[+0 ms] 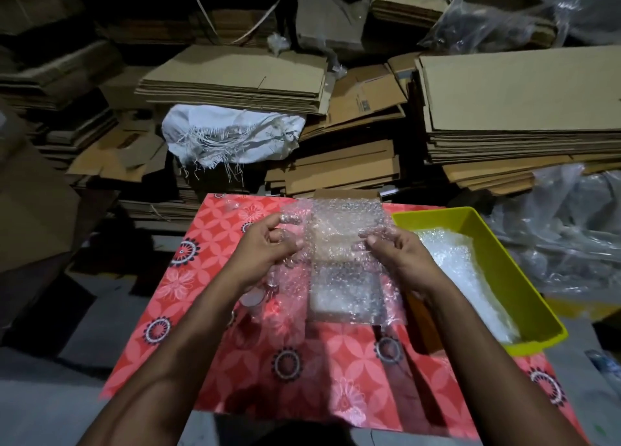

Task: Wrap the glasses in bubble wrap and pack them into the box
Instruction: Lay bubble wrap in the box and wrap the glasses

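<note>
A sheet of bubble wrap (342, 240) is held up above a red patterned cloth (235, 371) by two bare hands. The left hand (265, 247) is closed on the sheet's left edge, thumb and fingers pinched together over the plastic; the right hand (396, 254) is closed on the right edge in the same way. The sheet hangs between the two hands, and its lower part drapes down to the cloth. Through the lower part a pale rectangular shape can be seen, but whether it is a wrapped glass cannot be told. Beneath the left hand, clear rounded objects that appear to be glasses (260, 294) lie on the cloth, partly covered by wrap and blurred. Just right of the cloth a yellow tray (524, 277) is placed, with more clear plastic (470, 271) inside it. At the far edge of the cloth, behind the held sheet, the rim of a cardboard box (346, 195) is visible. Farther back, stacks of flattened cardboard (517, 102) and a frayed white sack (232, 136) are seen, and crumpled plastic film (571, 230) lies at the right.
</note>
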Action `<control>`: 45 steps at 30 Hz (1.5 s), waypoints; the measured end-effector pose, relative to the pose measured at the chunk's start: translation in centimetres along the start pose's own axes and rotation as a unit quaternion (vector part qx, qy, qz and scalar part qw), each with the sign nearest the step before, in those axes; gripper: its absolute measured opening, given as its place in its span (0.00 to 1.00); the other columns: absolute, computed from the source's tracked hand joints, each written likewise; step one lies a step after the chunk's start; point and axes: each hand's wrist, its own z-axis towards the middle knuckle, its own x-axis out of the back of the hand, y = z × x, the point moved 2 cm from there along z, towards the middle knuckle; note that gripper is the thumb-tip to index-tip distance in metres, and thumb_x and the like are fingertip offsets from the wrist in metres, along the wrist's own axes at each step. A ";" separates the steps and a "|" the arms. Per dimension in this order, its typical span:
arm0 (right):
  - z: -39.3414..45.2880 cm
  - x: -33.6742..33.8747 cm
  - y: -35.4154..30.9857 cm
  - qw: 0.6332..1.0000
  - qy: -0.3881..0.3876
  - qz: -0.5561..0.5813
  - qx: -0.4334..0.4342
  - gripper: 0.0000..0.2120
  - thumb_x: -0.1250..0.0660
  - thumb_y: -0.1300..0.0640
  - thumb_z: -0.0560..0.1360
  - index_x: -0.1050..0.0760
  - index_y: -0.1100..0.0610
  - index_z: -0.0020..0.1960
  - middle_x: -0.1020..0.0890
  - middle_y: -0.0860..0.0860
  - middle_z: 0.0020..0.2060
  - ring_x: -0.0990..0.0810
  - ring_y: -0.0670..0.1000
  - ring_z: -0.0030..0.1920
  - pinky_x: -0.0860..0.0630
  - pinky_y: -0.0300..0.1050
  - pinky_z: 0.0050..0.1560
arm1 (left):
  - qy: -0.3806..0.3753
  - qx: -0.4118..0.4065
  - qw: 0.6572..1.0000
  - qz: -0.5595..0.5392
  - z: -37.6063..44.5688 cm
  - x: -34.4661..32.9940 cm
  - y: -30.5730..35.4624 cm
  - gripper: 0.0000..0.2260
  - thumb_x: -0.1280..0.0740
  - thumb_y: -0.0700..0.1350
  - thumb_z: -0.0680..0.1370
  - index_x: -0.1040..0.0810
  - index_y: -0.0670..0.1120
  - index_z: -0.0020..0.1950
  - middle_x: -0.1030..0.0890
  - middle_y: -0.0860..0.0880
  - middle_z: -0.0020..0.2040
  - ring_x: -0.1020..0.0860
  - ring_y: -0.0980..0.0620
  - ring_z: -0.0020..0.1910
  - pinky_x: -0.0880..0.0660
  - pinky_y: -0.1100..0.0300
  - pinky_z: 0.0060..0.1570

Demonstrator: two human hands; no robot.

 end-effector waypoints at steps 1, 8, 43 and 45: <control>0.0 -0.1 -0.2 1.000 -0.009 -0.005 0.007 0.10 0.28 0.57 0.76 0.18 0.60 0.55 0.17 0.58 0.43 0.21 0.54 0.43 0.24 0.45 0.45 | 0.010 -0.016 1.000 0.013 0.0 0.0 0.1 0.22 0.25 0.37 0.74 0.24 0.41 0.67 0.16 0.41 0.53 0.17 0.51 0.45 0.21 0.59 0.41; 0.0 0.7 -1.3 0.997 -0.014 -0.014 0.071 0.15 0.34 0.76 0.73 0.15 0.61 0.38 0.13 0.50 0.36 0.15 0.44 0.38 0.22 0.35 0.40 | 0.074 -0.107 0.991 0.032 0.0 -0.2 2.1 0.08 0.26 0.30 0.71 0.15 0.42 0.43 0.15 0.49 0.38 0.18 0.55 0.39 0.23 0.65 0.40; 0.8 4.8 -0.6 0.999 -0.037 -0.013 -0.028 0.12 0.27 0.55 0.71 0.20 0.60 0.52 0.15 0.54 0.46 0.18 0.57 0.51 0.22 0.52 0.53 | 0.036 0.007 0.994 -0.105 1.8 -4.8 1.0 0.08 0.27 0.42 0.73 0.16 0.44 0.52 0.14 0.48 0.49 0.17 0.52 0.51 0.24 0.56 0.56; 0.9 5.0 -0.6 0.998 -0.056 -0.034 -0.013 0.20 0.23 0.56 0.72 0.22 0.67 0.57 0.16 0.57 0.48 0.18 0.58 0.52 0.22 0.52 0.53 | 0.046 -0.013 0.996 -0.080 1.8 -4.8 1.3 0.06 0.28 0.40 0.75 0.17 0.43 0.52 0.14 0.49 0.46 0.18 0.55 0.48 0.23 0.61 0.50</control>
